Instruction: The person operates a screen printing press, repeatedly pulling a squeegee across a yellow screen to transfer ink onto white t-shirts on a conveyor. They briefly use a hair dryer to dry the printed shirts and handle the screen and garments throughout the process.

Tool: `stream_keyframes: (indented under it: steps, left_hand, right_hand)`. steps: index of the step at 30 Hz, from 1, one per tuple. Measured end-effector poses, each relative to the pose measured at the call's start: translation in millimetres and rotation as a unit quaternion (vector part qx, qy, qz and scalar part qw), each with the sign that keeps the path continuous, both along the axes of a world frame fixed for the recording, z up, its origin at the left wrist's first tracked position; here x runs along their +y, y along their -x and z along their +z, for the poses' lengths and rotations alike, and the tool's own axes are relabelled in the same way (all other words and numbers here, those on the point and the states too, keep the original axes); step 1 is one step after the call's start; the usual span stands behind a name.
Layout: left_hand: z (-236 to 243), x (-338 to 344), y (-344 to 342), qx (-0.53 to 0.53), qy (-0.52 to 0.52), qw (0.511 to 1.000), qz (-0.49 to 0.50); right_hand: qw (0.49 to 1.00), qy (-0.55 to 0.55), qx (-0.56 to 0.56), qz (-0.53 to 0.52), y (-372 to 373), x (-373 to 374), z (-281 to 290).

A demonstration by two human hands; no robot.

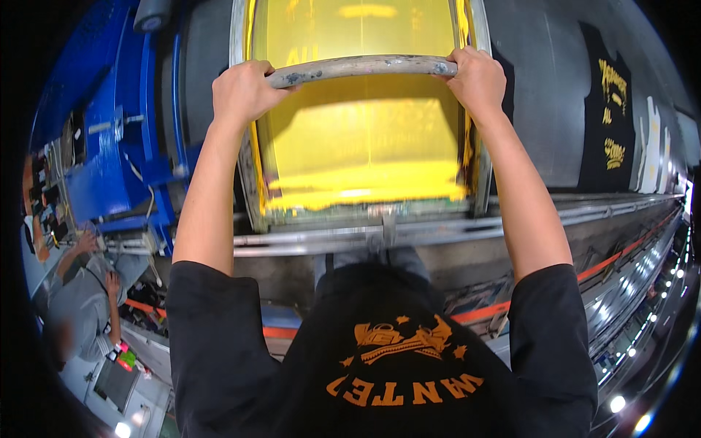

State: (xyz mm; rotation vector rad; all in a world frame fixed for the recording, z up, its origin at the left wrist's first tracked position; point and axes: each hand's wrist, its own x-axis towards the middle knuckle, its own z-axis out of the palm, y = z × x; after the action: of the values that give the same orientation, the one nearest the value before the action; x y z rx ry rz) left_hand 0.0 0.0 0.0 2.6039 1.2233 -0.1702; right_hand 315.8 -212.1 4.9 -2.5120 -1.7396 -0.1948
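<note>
A screen-printing squeegee (358,67) with a worn, paint-spotted grey edge lies across a yellow mesh screen (365,120). My left hand (244,89) is closed round its left end and my right hand (476,82) round its right end. Both arms reach forward, stretched out. Thick yellow ink (365,186) forms a band along the screen's near end, and more ink smears its side edges. The screen's metal frame (482,164) runs down both sides. Faint lettering shows through the mesh. What lies beneath the screen is hidden.
To the right, a black garment piece (610,109) with yellow print lies on the long dark table (544,95). A metal rail (314,241) passes along the table's near edge, before my body. Blue machinery (109,146) stands at left. Another person (84,299) is at lower left.
</note>
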Motion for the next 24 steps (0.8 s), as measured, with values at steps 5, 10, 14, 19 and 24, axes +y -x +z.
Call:
stream_keyframes:
  steps: [5,10,14,19,24]
  left_hand:
    - [2.8,-121.2,73.7,-0.01,0.012,1.0,0.008]
    - [-5.6,-198.0,128.6,-0.114,-0.016,0.993,-0.027]
    - [-7.9,-205.9,142.1,-0.113,-0.009,0.993,-0.038]
    - [-14.3,-224.7,155.2,-0.138,0.007,0.987,-0.077]
    - [-17.4,-260.5,172.8,-0.163,0.0,0.983,-0.088]
  right_hand:
    - [1.0,0.021,-0.001,-0.008,75.5,-121.4,-2.2]
    - [1.0,-0.005,0.022,-0.006,128.4,-204.1,7.4]
    - [0.999,0.01,0.043,0.007,137.1,-216.9,15.1]
    - [0.996,-0.019,0.083,0.021,148.1,-238.3,13.1]
    - [0.991,0.017,0.131,-0.006,165.5,-266.2,20.1]
